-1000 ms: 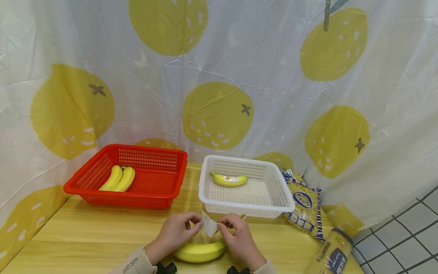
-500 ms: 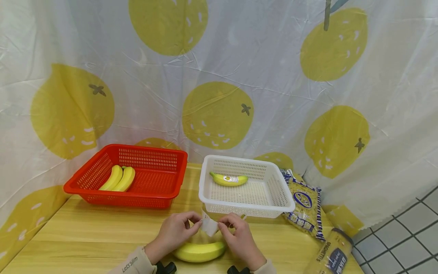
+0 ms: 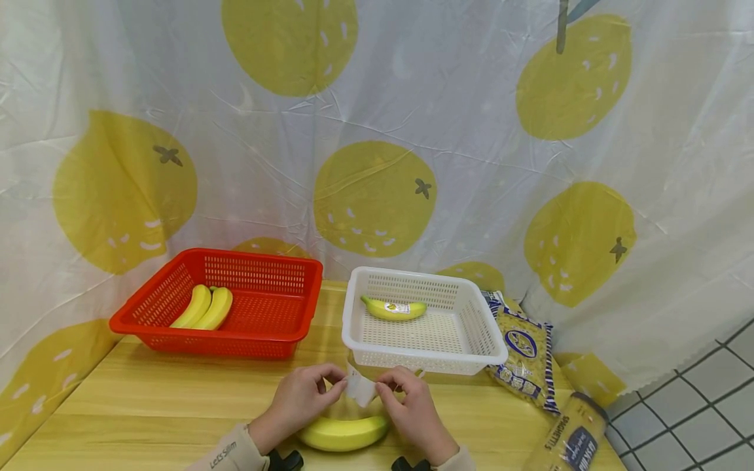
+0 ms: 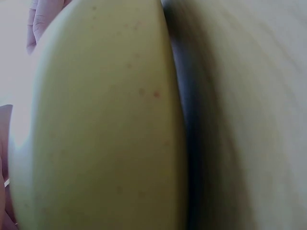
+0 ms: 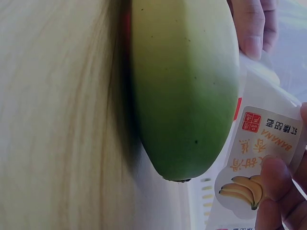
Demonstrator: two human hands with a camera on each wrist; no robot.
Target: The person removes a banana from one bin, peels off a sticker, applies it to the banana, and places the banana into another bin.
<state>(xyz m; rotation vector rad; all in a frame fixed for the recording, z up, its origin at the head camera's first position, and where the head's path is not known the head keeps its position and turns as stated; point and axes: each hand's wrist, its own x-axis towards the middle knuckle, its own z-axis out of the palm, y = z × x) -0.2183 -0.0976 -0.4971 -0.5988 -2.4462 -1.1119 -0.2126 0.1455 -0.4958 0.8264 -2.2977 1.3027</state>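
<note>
1. Closest in, the loose banana point(image 3: 343, 434) lies across the table point(image 3: 88, 405) between the two wrists, its greenish end toward the person's right. No fingers appear to touch it; presumably it rests there because both hands are busy and the flat top supports it well enough.

2. Just past it, the left hand point(image 3: 303, 399) pinches one edge of a white label sheet point(image 3: 361, 390), thumb against forefinger. The right hand point(image 3: 412, 405) nips the opposite edge, its thumb on the printed face in the right wrist view. Such a two-sided hold probably keeps thin paper from curling. Whether any label has lifted from its backing, I cannot tell.

3. As for pose, the forearms come in from either side of the banana and angle toward each other, so the fingertips face across the sheet, raised above the fruit.

4. Farther out, the white basket point(image 3: 424, 361) holds a labelled banana point(image 3: 377, 309), while the red basket point(image 3: 224, 343) holds two bananas point(image 3: 215, 309) on which no label shows. My guess is that separate baskets keep the two kinds apart. A pasta pack point(image 3: 524, 353) lies just beside the white one.

5. Behind everything hangs a lemon-print curtain point(image 3: 471, 163).
</note>
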